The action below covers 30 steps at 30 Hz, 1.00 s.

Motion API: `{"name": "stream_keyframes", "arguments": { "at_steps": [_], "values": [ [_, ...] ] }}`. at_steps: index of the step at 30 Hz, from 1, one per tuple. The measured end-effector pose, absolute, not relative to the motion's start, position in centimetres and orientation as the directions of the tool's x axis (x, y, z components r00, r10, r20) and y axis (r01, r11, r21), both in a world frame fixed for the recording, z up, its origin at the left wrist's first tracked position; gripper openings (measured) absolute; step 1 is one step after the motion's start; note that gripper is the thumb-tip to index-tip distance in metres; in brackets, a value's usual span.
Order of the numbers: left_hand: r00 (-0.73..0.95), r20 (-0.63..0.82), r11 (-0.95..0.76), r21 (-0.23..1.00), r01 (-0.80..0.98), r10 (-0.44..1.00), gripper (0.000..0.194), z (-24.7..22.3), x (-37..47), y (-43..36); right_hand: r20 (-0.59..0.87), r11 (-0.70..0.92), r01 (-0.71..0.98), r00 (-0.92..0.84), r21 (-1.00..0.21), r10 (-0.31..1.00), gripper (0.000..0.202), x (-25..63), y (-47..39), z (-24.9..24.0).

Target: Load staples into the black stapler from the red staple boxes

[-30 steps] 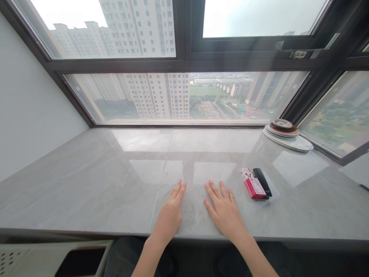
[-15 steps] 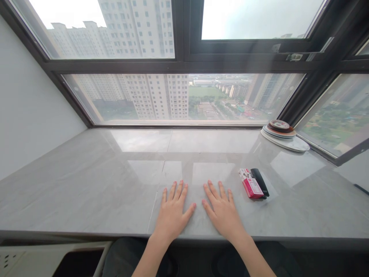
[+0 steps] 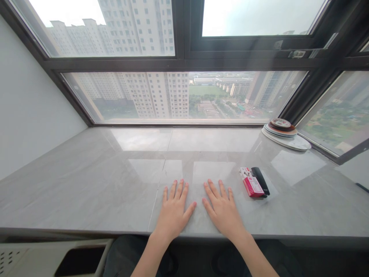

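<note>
My left hand lies flat on the grey marbled counter, palm down with its fingers spread. Beside it, my right hand rests the same way, a short gap between the two thumbs. Neither hand holds anything. To the right of my right hand, apart from it, is a small pink and white box. Against the box's right side lies a black object that looks like a small stapler. Something clear and thin, perhaps a plastic sheet, seems to lie under them.
A stack of plates stands in the far right corner by the window frame. At the right edge a dark thin object is partly visible. Below the counter's front edge, at left, is a cream-coloured container with a dark opening.
Both hands stay in place on the counter. Only the camera view has shifted very slightly.
</note>
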<state>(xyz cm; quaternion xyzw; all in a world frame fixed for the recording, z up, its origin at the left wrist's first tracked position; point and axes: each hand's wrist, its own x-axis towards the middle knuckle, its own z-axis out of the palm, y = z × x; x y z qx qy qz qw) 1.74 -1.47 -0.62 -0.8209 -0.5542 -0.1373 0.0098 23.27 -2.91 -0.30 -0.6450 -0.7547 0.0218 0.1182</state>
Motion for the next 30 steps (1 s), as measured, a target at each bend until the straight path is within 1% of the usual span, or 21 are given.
{"name": "stream_keyframes", "arguments": {
  "at_steps": [11,30],
  "values": [
    [0.345,0.234,-0.389,0.179,0.904,0.909,0.066,-0.43,1.68,-1.58,0.175,0.178,0.963,-0.143,-0.202,0.974,0.060,23.37,-2.93,-0.41],
    [0.352,0.238,-0.399,0.187,0.898,0.905,0.067,-0.21,1.47,-1.50,0.153,0.162,0.968,-0.133,-0.194,0.979,0.060,23.34,-2.90,-0.23]
  ]
}}
